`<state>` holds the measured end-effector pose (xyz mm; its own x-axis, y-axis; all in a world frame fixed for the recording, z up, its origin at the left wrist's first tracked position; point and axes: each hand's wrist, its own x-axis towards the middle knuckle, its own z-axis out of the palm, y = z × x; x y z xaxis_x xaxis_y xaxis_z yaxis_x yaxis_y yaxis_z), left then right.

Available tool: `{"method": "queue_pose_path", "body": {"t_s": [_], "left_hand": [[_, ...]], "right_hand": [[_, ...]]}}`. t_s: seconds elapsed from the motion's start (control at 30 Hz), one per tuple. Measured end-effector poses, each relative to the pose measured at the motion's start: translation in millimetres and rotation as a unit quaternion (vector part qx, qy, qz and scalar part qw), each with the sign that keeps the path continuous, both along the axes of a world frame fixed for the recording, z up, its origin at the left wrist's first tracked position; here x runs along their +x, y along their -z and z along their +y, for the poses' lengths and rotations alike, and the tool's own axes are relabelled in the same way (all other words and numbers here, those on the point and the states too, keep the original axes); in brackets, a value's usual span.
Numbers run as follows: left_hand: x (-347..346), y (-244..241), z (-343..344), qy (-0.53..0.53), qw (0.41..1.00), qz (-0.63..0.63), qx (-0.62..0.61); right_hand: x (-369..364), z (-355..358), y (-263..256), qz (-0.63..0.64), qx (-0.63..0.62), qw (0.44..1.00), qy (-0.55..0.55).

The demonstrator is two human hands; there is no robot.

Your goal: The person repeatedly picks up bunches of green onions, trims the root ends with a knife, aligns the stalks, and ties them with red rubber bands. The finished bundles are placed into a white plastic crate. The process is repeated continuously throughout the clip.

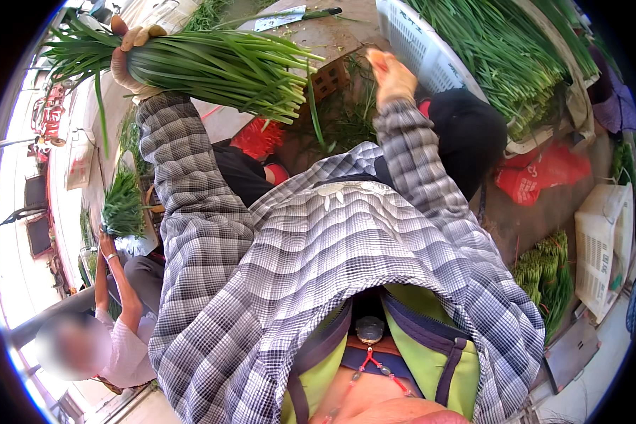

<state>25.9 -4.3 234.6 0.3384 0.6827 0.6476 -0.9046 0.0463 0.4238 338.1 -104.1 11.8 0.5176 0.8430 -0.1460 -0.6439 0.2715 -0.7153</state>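
My left hand [130, 58] is raised at the upper left, wrapped around the leafy part of a thick bunch of garlic chives [217, 71]. The pale cut stem ends point right, and a few loose blades hang below. My right hand [395, 79] is up beside a white plastic crate [429, 53], apart from the bunch. Nothing shows in its loosely bent fingers. Many more chives [503, 58] lie piled in that crate at the upper right.
A brick [329, 82] and scattered chive blades lie between my feet. Red plastic strings [258, 139] hang by my left leg. At right are a red bag [540, 172], tied chive bundles [543, 275] and a white crate [604, 249]. Another person [124, 318] at left holds chives [123, 204].
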Motion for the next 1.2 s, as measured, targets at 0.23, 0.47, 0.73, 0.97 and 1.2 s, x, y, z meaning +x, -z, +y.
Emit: {"method": "queue_pose_path", "body": {"t_s": [0.23, 0.47, 0.73, 0.97, 1.2], "left_hand": [[4, 4, 14, -0.007, 0.999, 0.026, -0.028], [10, 7, 28, -0.093, 0.991, 0.099, 0.018], [16, -9, 28, -0.248, 0.961, 0.119, -0.03], [28, -4, 27, -0.219, 0.96, 0.141, -0.101], [31, 0, 28, -0.201, 0.957, 0.13, -0.164]], "right_hand": [[-64, -49, -92, -0.606, -0.117, 0.761, -0.202], [-23, -49, -50, -0.253, -0.133, 0.949, -0.134], [-19, -43, -89, -0.722, 0.094, 0.68, 0.087], [-37, -11, -142, -0.807, 0.162, 0.565, 0.066], [-37, 2, -100, -0.486, 0.162, 0.858, -0.039]]}}
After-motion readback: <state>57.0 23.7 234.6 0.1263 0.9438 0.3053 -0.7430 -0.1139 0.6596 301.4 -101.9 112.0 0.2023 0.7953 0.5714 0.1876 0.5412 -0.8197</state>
